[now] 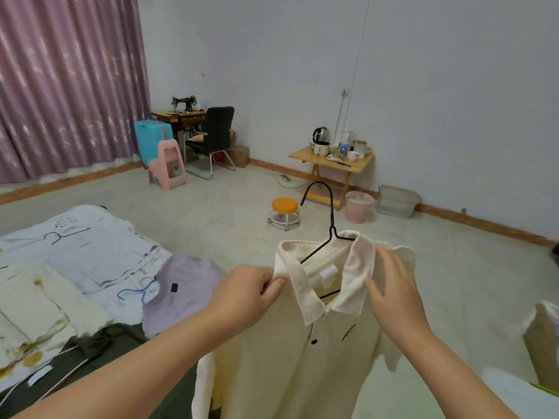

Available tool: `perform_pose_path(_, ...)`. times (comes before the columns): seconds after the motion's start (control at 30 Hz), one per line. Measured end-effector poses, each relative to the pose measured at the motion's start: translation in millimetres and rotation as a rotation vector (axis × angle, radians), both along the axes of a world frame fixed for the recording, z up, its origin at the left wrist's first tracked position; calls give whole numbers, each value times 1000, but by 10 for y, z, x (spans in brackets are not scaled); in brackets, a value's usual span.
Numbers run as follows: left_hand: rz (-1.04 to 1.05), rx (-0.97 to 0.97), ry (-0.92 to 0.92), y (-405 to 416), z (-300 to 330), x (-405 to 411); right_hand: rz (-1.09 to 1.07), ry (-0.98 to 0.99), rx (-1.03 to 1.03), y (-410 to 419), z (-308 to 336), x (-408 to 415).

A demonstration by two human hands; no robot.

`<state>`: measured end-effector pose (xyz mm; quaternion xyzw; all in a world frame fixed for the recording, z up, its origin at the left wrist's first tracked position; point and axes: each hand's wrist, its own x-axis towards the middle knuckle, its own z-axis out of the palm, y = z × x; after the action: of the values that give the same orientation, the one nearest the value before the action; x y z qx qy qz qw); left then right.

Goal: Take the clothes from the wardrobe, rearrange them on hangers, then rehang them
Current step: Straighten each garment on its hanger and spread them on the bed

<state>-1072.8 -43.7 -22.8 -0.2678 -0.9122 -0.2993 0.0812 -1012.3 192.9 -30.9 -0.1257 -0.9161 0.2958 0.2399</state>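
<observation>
A cream polo shirt [305, 343] hangs in the air in front of the person, already threaded on a black wire hanger [328, 234] whose hook stands up above the collar and whose bar shows inside the neck opening. The left hand [251, 294] pinches the shirt's shoulder seam at the collar's edge, fingers curled round the cloth. The right hand [393, 285] lies on the other collar wing with fingers fairly straight and the thumb underneath; whether it truly pinches or only presses the fabric I cannot tell for sure. Held at both shoulders like this, the shirt is likely being squared on the hanger so that the collar sits even and the weight hangs balanced before it goes back to the wardrobe, which is not in view.

The bed [90, 246] at the left carries the remaining garments: a lilac shirt [181, 294] at its near right edge with a blue hanger [136, 293] just beside it, a dark garment [115, 346] nearer the person, and a pale folded piece [39, 297] toward the left edge. They probably wait there for their turn.

As for containers, a pink waste bin [358, 207] stands on the floor beside a small folding wooden table [332, 163], and a clear plastic tub [397, 201] sits against the wall to its right; what either holds cannot be made out. The table bears an electric kettle [320, 134] and assorted cups and jars.
</observation>
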Motion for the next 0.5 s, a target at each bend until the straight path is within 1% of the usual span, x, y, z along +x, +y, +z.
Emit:
perform_pose_path(0.1, 75, 30, 4, 500, 32, -418, 10, -111, 16, 424, -114, -360)
perform_pose_path(0.2, 168, 104, 2, 859, 35, -831, 71, -217, 3, 709, -257, -730)
perform_pose_path(0.37, 296, 289, -47, 1224, -55, -1506, 156, -428, -10, 956, -562, -1277)
perform_pose_path(0.5, 410, 418, -71, 1392, -172, -2042, 183, -522, -16, 1026, -782, -1752)
